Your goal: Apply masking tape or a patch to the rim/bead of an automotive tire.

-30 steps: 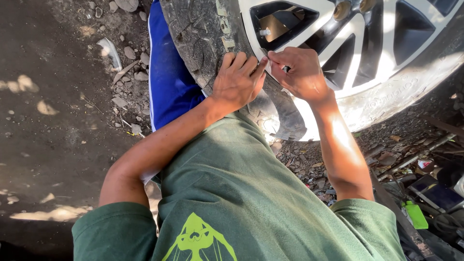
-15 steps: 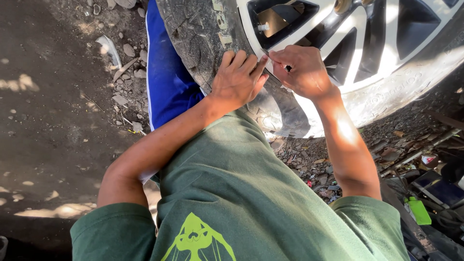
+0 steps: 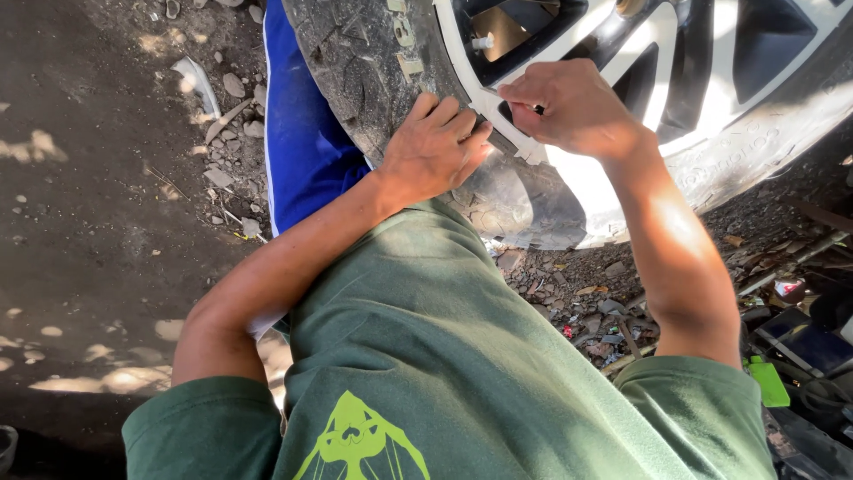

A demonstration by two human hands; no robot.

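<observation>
- Hands at work on a car wheel: the left hand lies flat against the tyre, fingers stretched out and close together, fingertips reaching the edge where rubber meets the rim; it grips nothing, only presses on the sidewall
- The right hand is curled nearly closed, thumb and forefinger pinched on a small dark tool held at the rim's edge, just beside the left fingertips; what kind of tool it is cannot be told, since the fingers hide most of it
- The wheel stands upright on the dirt, leaning close against the person's body, its silver spokes catching strong sun and its tread caked with dust
- Small pale square pieces sit on the tyre's sidewall above the left hand
- A blue cloth hangs between the tyre and the ground on the left side
- The person wears a green T-shirt with a lighter green print on the chest
- Stones, dry leaves and scraps litter the ground below the wheel; a bright green object and a dark flat device lie at the right edge, well apart from both hands
</observation>
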